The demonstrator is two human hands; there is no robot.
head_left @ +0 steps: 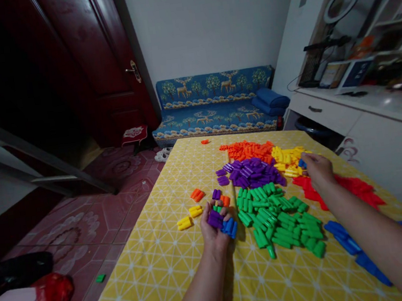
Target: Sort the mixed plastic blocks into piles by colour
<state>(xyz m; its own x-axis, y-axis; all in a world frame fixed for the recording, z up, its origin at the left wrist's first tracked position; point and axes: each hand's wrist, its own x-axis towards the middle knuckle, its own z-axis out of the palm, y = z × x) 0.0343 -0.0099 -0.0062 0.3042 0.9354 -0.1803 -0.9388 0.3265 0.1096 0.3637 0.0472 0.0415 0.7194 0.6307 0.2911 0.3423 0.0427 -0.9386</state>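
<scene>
Palm up above the middle of the table, my left hand (pixel 213 240) is curled around several ribbed plastic building blocks. A purple block (pixel 215 219) and blue blocks (pixel 229 227) show in its palm, with a little green by the fingers. An orange block (pixel 225 200) and another purple one (pixel 216 194) appear at the fingertips; whether these are held or lie on the table I cannot tell. My right hand (pixel 320 168) reaches to the yellow pile (pixel 289 158), its fingers pinched on a blue block (pixel 301 163). Its forearm passes over the red pile (pixel 357 188) and blue pile (pixel 372 266).
Green (pixel 280 219), purple (pixel 254 173) and orange (pixel 251 150) piles lie on the yellow patterned tablecloth (pixel 158 274). Loose yellow blocks (pixel 184 223) and an orange one (pixel 197 194) lie left of them. Beyond stands a blue sofa (pixel 211 112); a white cabinet (pixel 380 132) is at right.
</scene>
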